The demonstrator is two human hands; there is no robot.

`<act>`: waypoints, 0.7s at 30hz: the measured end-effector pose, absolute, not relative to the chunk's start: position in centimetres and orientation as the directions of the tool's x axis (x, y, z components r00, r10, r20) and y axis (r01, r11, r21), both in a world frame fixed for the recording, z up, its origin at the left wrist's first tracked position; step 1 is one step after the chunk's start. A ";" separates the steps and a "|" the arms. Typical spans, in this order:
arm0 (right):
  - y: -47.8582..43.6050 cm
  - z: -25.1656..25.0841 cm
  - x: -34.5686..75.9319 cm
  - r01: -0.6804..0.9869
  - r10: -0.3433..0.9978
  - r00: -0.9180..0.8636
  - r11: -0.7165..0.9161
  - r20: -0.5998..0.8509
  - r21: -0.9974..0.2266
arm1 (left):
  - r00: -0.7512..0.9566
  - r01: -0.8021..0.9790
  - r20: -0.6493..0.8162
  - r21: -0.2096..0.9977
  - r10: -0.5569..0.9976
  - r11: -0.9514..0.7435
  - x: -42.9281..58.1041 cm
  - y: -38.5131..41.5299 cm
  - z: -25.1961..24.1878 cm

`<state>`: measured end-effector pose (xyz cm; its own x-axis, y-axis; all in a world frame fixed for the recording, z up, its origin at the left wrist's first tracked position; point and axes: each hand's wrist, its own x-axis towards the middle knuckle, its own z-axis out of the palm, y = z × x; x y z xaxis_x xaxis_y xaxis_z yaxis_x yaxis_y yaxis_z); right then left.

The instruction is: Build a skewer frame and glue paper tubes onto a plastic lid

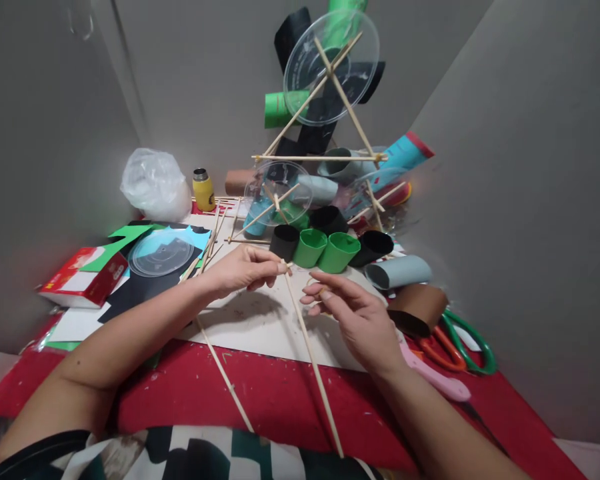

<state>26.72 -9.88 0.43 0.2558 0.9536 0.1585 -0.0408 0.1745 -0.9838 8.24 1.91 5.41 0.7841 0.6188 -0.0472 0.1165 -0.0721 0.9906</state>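
Note:
Between the thumb and fingers of my left hand [245, 270] is pinched the upper end of a thin wooden stick [313, 353]. The stick slants down toward my lap. At the pinched end a short bit of stick and a small band seem to cross it. A second wooden stick [225, 377] slants below my left forearm; its upper end is hidden. My right hand [353, 310] is just right of the stick, its fingers curled around a thin yellowish rubber band [323, 293], which is partly hidden. Beyond stands a triangular stick frame [320, 159] with banded corners.
Green and black paper tubes [341, 253] stand behind my hands, near clear plastic lids [163, 253]. At right lie a brown tube [417, 310], green-handled scissors [487, 353] and a pink-handled tool [440, 380]. At left are a red box [83, 273], yellow bottle [203, 190] and plastic bag [155, 183].

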 end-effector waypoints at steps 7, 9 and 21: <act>-9.7 0.8 26.5 -0.092 0.963 0.217 0.184 0.161 -0.979 | 0.780 0.150 -0.085 0.987 0.620 -0.053 8.4 1.4 5.8; -9.6 0.7 26.5 -0.100 0.963 0.218 0.185 0.160 -0.978 | 0.780 0.150 -0.081 0.987 0.621 -0.059 8.4 1.4 5.7; -8.0 1.4 26.1 -0.341 0.988 0.153 0.025 -0.030 -0.940 | 0.770 0.097 -0.056 0.995 0.635 -0.030 8.3 1.3 5.2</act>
